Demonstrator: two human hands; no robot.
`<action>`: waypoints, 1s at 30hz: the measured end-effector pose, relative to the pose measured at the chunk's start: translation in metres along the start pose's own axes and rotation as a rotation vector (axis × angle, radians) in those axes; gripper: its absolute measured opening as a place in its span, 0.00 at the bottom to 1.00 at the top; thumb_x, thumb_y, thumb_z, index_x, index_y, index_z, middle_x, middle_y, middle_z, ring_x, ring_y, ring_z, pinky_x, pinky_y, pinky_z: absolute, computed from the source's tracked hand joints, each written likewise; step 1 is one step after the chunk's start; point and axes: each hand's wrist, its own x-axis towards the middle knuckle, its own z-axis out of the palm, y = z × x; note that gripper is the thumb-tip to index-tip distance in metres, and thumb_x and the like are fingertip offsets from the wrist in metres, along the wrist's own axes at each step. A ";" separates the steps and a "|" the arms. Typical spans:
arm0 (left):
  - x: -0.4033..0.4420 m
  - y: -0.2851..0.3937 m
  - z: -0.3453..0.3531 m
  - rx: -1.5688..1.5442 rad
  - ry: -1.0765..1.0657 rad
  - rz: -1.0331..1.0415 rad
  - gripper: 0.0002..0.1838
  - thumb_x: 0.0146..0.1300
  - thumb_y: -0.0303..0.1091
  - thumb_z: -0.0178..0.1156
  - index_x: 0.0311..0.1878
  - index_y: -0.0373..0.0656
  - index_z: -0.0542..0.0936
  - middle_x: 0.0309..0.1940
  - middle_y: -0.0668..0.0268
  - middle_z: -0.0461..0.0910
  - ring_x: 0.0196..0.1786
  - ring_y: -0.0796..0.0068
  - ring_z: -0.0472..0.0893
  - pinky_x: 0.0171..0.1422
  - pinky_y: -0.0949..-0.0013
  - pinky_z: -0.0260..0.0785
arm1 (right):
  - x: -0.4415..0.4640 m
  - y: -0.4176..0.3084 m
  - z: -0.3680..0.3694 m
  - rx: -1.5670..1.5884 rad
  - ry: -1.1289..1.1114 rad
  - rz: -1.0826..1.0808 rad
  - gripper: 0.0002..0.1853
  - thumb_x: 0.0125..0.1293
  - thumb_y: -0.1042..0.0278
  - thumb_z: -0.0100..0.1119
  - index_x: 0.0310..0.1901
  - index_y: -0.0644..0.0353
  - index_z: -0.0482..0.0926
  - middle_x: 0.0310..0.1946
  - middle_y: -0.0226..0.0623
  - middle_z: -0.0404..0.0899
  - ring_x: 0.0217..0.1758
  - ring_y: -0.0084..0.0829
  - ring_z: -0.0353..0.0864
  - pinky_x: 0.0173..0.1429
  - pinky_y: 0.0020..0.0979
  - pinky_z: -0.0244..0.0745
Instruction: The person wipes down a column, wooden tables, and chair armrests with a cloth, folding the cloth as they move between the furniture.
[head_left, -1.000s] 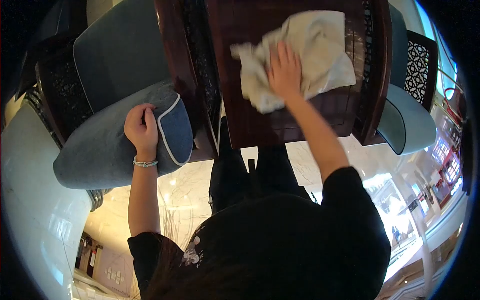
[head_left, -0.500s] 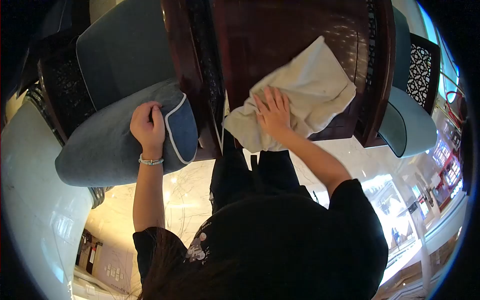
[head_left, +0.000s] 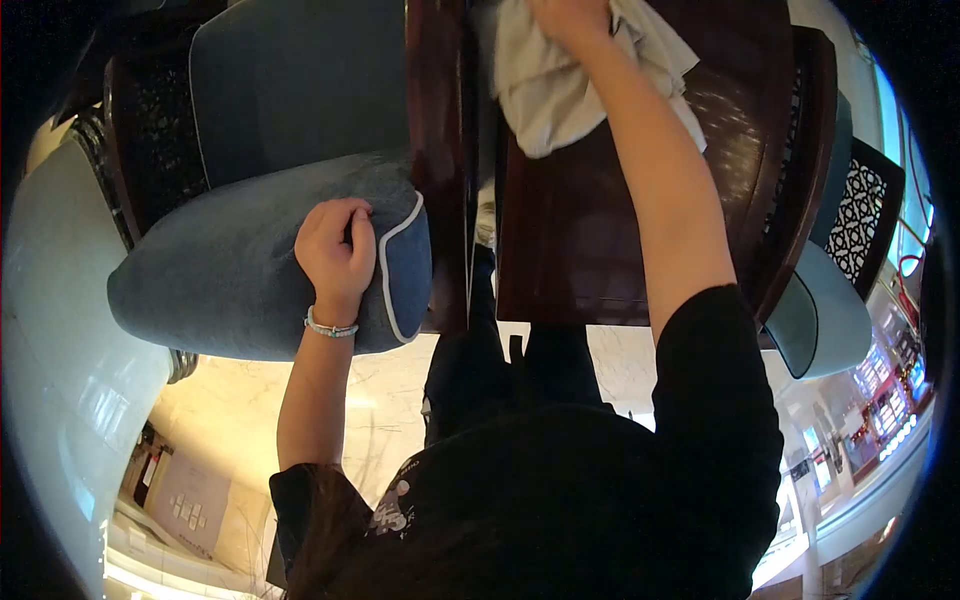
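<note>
A crumpled cream cloth lies over the far left part of a dark, glossy wooden table. On top of the cloth, at the upper edge of the view, is my right hand; its fingers are cut off by the frame. My left hand rests on the blue cushion with white piping, its fingers curled and folded together. Nothing shows in that hand. A pale beaded bracelet circles the left wrist.
A dark wooden frame stands between the cushioned seat and the table. At the right is another chair with a pale blue-green seat and a lattice side. A light marble floor shows below.
My right hand and the cloth have moved away from me, up to the top of the view. The table, chairs and left hand appear shifted to the right in view.
</note>
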 end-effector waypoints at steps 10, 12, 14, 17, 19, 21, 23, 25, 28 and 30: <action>0.009 -0.004 0.004 0.017 -0.035 -0.057 0.04 0.50 0.28 0.53 0.25 0.42 0.77 0.22 0.63 0.76 0.26 0.67 0.76 0.31 0.70 0.66 | -0.064 -0.033 -0.019 -0.033 0.120 0.003 0.25 0.61 0.54 0.40 0.59 0.57 0.63 0.60 0.47 0.57 0.65 0.45 0.51 0.67 0.44 0.43; 0.011 -0.008 0.006 -0.051 -0.029 -0.060 0.05 0.51 0.30 0.53 0.26 0.41 0.77 0.23 0.63 0.77 0.28 0.67 0.77 0.33 0.71 0.66 | -0.124 -0.047 -0.015 -0.030 0.124 -0.024 0.25 0.58 0.54 0.45 0.57 0.51 0.65 0.60 0.43 0.59 0.63 0.44 0.55 0.63 0.48 0.49; 0.015 -0.004 0.005 0.020 -0.067 -0.086 0.05 0.52 0.30 0.53 0.26 0.41 0.77 0.23 0.62 0.77 0.30 0.66 0.78 0.35 0.71 0.67 | -0.195 -0.061 -0.017 0.061 -0.054 0.004 0.27 0.54 0.55 0.51 0.58 0.44 0.65 0.63 0.38 0.54 0.65 0.43 0.52 0.63 0.51 0.47; 0.015 -0.005 0.005 -0.003 -0.090 -0.111 0.06 0.52 0.30 0.52 0.27 0.40 0.77 0.24 0.63 0.78 0.29 0.68 0.78 0.35 0.72 0.67 | -0.285 -0.083 -0.051 0.177 -0.207 0.001 0.29 0.49 0.53 0.54 0.57 0.45 0.67 0.62 0.40 0.56 0.63 0.43 0.55 0.62 0.51 0.49; 0.013 -0.007 0.004 -0.032 -0.085 -0.111 0.06 0.53 0.29 0.52 0.27 0.39 0.76 0.23 0.63 0.78 0.29 0.72 0.77 0.35 0.73 0.66 | -0.331 -0.088 -0.063 0.178 -0.239 0.062 0.29 0.49 0.54 0.55 0.57 0.45 0.66 0.62 0.39 0.56 0.63 0.43 0.55 0.62 0.48 0.52; 0.012 -0.008 0.004 -0.029 -0.091 -0.116 0.06 0.54 0.29 0.51 0.27 0.38 0.76 0.23 0.64 0.78 0.29 0.73 0.77 0.35 0.74 0.66 | -0.364 -0.081 -0.070 0.188 -0.249 0.099 0.29 0.49 0.54 0.55 0.57 0.45 0.66 0.61 0.40 0.57 0.62 0.44 0.57 0.61 0.47 0.53; 0.014 0.000 0.002 0.007 -0.101 -0.141 0.07 0.55 0.28 0.50 0.27 0.38 0.76 0.22 0.64 0.77 0.28 0.75 0.76 0.34 0.76 0.65 | -0.389 -0.065 -0.075 0.197 -0.253 0.128 0.29 0.50 0.54 0.55 0.57 0.45 0.66 0.61 0.41 0.58 0.61 0.45 0.59 0.61 0.46 0.54; 0.016 -0.001 0.000 0.000 -0.109 -0.123 0.07 0.55 0.28 0.49 0.28 0.37 0.76 0.22 0.64 0.77 0.28 0.76 0.76 0.35 0.76 0.65 | -0.406 -0.040 -0.080 0.243 -0.296 0.317 0.30 0.50 0.49 0.55 0.57 0.43 0.66 0.60 0.40 0.59 0.58 0.46 0.61 0.56 0.46 0.62; 0.015 -0.004 0.002 -0.037 -0.132 -0.116 0.08 0.55 0.27 0.48 0.28 0.37 0.76 0.23 0.64 0.77 0.29 0.78 0.76 0.35 0.76 0.65 | -0.431 0.029 -0.092 -0.043 -0.340 0.437 0.33 0.51 0.44 0.52 0.59 0.47 0.63 0.56 0.48 0.62 0.56 0.51 0.63 0.56 0.46 0.61; 0.017 -0.003 0.001 -0.048 -0.131 -0.144 0.08 0.56 0.27 0.48 0.28 0.36 0.76 0.24 0.64 0.78 0.29 0.78 0.76 0.34 0.77 0.65 | -0.442 0.080 -0.100 -0.150 -0.246 0.577 0.34 0.52 0.42 0.50 0.60 0.47 0.61 0.58 0.51 0.60 0.59 0.52 0.59 0.59 0.47 0.57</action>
